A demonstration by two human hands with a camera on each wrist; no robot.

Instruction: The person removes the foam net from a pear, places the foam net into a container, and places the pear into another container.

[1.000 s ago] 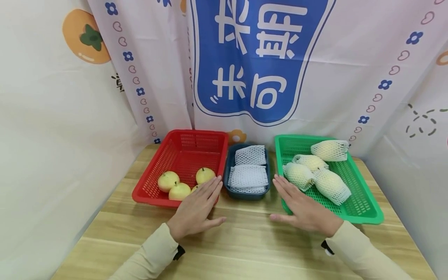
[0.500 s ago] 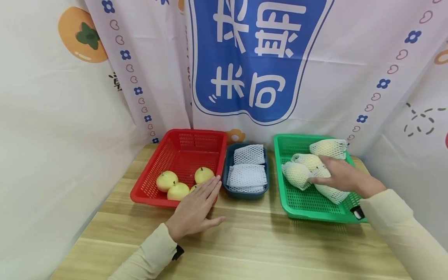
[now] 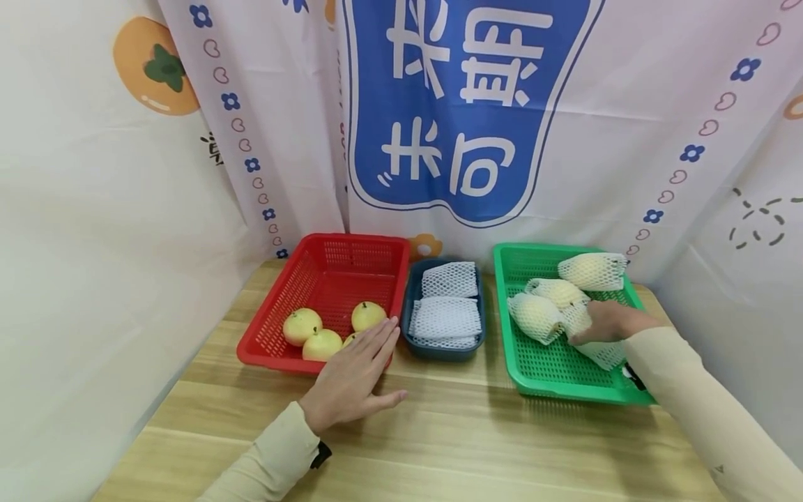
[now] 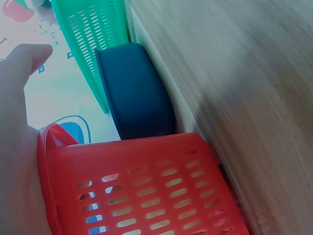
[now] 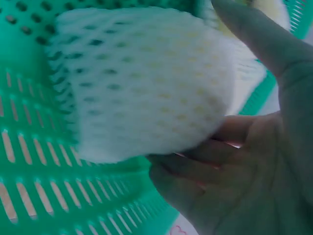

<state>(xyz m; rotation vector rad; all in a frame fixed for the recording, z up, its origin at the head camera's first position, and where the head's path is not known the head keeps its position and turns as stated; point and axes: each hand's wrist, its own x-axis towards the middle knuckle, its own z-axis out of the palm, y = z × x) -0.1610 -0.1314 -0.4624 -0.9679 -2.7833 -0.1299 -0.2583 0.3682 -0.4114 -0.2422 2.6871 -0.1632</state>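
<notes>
In the head view my left hand (image 3: 351, 383) rests with straight fingers over the front right corner of the red basket (image 3: 270, 361). Several yellow pears (image 3: 323, 344) lie in that basket, one partly behind the hand. My right hand (image 3: 611, 322) reaches into the green basket (image 3: 564, 390) and holds a pear in a white foam net (image 5: 156, 88). The right wrist view has the fingers curled under this pear and the thumb along its other side. More netted pears (image 3: 536, 317) lie beside it.
Between the two baskets stands a dark blue tray (image 3: 445, 354) with white foam nets (image 3: 445, 317) in it. All three are on a wooden table (image 3: 439, 446). A printed cloth (image 3: 301, 139) hangs behind, and white cloth walls flank the table.
My right hand has left the green basket's left edge, moved right over the netted pears and taken hold of the front right one. The left hand has stayed in place.
</notes>
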